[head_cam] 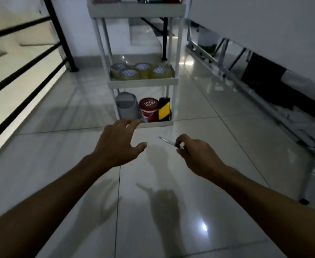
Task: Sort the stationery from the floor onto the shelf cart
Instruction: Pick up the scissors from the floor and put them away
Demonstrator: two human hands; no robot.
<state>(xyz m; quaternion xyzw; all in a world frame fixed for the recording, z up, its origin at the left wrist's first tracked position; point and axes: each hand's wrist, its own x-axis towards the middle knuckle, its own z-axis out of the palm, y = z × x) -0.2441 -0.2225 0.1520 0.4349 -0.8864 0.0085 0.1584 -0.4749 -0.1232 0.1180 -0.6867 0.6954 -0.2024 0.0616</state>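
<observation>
A white three-tier shelf cart (143,83) stands on the tiled floor ahead. Its middle tier carries several clear tape rolls (143,71). On the bottom tier are a grey container (125,107), a red tape stack (149,109) and a black-and-yellow tape roll (164,108). My right hand (199,155) pinches a thin silvery stick-like item (167,141), its tip pointing up-left toward the cart. My left hand (119,144) hovers with fingers spread, just in front of the cart's bottom tier, holding nothing.
A black stair railing (22,75) runs along the left. A metal folding frame (264,101) and dark objects lie under a white surface on the right. The top tier (137,8) holds blurred coloured items. Glossy floor tiles (153,211) lie below my arms.
</observation>
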